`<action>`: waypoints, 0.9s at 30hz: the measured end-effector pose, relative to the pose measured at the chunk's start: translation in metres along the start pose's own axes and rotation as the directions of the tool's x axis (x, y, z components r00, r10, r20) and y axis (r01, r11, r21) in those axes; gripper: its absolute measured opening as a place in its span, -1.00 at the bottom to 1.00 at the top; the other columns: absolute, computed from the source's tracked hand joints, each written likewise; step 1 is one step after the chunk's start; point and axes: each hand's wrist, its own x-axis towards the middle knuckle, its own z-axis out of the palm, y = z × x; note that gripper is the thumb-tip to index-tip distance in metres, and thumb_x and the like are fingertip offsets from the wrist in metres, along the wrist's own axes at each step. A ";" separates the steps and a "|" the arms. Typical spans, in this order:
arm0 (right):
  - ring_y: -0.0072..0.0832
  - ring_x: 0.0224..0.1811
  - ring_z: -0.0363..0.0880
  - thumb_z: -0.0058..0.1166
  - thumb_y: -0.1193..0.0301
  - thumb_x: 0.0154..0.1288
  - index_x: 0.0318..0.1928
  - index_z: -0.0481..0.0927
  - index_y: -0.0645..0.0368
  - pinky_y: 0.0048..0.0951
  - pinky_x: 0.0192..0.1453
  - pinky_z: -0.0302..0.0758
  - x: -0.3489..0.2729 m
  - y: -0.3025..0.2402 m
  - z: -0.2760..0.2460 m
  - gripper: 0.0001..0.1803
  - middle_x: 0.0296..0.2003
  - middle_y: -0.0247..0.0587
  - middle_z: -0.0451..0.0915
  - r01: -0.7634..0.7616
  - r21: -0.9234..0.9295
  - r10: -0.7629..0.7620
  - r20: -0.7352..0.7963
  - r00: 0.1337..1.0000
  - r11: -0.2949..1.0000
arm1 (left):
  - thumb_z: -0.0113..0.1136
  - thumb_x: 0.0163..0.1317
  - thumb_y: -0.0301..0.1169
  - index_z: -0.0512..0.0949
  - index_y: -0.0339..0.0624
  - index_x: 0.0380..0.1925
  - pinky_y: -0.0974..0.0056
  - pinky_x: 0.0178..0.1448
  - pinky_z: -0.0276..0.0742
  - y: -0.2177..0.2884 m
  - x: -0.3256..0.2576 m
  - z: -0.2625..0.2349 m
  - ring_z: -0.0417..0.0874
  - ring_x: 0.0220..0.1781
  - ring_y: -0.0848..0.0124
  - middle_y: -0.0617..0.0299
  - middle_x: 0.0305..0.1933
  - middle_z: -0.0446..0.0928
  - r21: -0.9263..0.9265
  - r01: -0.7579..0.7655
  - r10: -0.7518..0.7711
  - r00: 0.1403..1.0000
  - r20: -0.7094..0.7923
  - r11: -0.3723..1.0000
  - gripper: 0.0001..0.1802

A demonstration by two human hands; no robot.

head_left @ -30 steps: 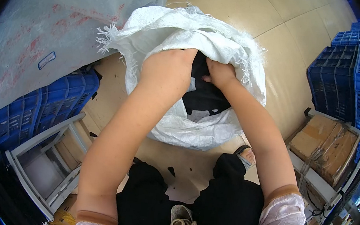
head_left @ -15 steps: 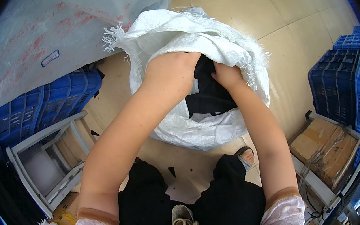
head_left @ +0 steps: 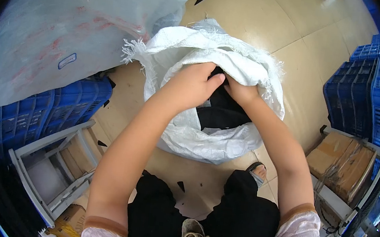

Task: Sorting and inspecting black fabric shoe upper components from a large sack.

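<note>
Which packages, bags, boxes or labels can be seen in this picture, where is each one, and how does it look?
White woven sack: centre floor, mouth open, frayed rim, black cloth inside.
Large pale sack: upper left, faint red print.
Small label: on that sack, white, blue-edged rectangle.
Cardboard box: right, brown, strapped, on a grey rack.
Blue crates: stacked far right.

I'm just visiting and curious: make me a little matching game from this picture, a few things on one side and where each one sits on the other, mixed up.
Things:
1. white woven sack
2. black cloth
3. cardboard box
4. stacked blue crates

Places:
A. on a grey shelf at the right
B. inside the sack's mouth, under both hands
C. on the floor in front of the knees
D. far right, behind the box

Pairs: 1-C, 2-B, 3-A, 4-D. The left hand and right hand both reach into the sack.
</note>
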 end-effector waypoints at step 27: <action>-0.31 -0.24 0.59 -0.02 0.54 -0.18 -0.14 0.49 0.47 -0.37 -0.04 0.55 -0.011 0.030 -0.140 -0.54 -0.23 0.01 0.59 -0.720 0.632 -0.058 0.739 0.672 -0.286 | -0.22 0.28 0.20 0.43 -0.21 0.07 0.35 0.10 0.43 -0.082 -0.025 -0.021 0.54 0.04 0.42 0.18 0.06 0.51 -0.820 0.489 -0.280 0.866 0.415 0.297 -0.29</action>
